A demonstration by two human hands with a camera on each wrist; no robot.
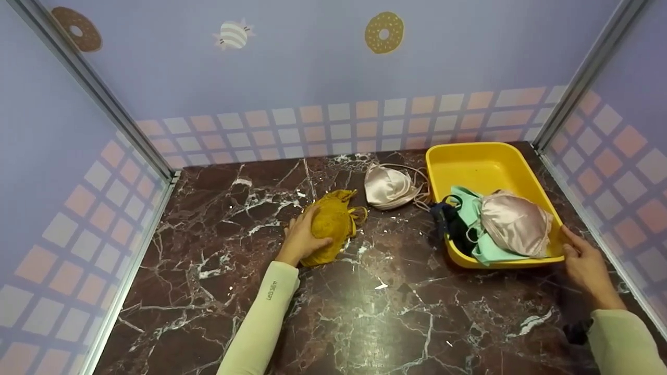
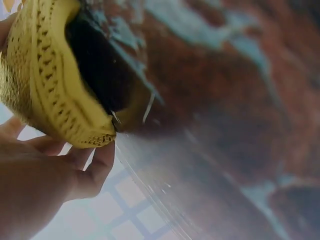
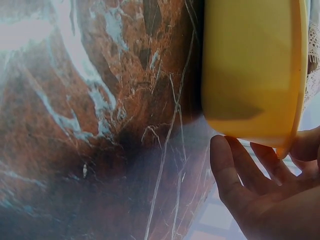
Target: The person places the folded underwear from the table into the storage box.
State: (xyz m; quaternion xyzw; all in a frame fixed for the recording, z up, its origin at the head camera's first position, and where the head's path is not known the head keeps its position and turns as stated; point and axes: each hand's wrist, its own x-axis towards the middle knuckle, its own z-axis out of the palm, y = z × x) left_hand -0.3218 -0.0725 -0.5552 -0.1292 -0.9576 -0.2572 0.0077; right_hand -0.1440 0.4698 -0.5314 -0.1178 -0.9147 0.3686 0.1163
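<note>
Pinching a mustard lace bra (image 1: pixel 333 226) in the left hand (image 1: pixel 301 239), left of the yellow tub (image 1: pixel 471 169).
Head view: liable to snag on straps trailing from the satin bra (image 1: pixel 388 188) beside the tub, or on a dark garment (image 1: pixel 456 229) draped over its left rim. Left wrist view: likely to dent the cup by squeezing too hard. Right wrist view: gripping the tub's near right corner with the right hand (image 3: pixel 277 197), perhaps tilting it by pressing down.

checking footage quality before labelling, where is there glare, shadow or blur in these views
Head view: pale glare on the table, near the bottom middle; left wrist view: the table looks soft and blurred, the yellow bra crisper; right wrist view: bright glare at upper left, a darker, shadow-like patch low on the yellow tub.
</note>
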